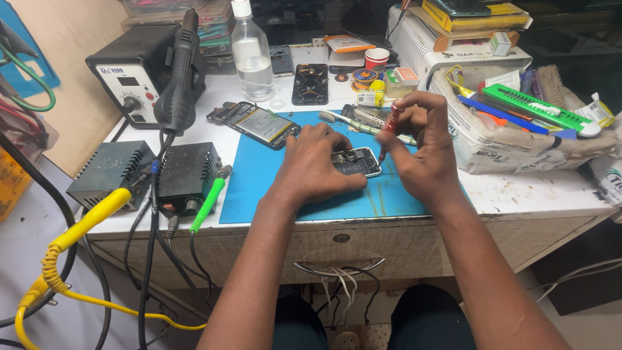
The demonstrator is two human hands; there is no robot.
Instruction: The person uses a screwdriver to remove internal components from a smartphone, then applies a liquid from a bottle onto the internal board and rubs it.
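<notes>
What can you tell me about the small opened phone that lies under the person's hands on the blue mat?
The opened phone is small, with rounded corners and a pale, metallic-looking rim. It lies flat on the blue mat, its dark inner parts facing up. The left hand rests over its left part and hides that end. The right hand holds a red screwdriver nearly upright, tip pointing down near the phone's right edge; whether it touches, I cannot tell.

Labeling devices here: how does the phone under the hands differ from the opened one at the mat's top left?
The phone under the hands is smaller, mostly covered by the left hand. The opened phone is larger, untouched, lying diagonally, battery exposed. Both rest open on the blue mat.
</notes>
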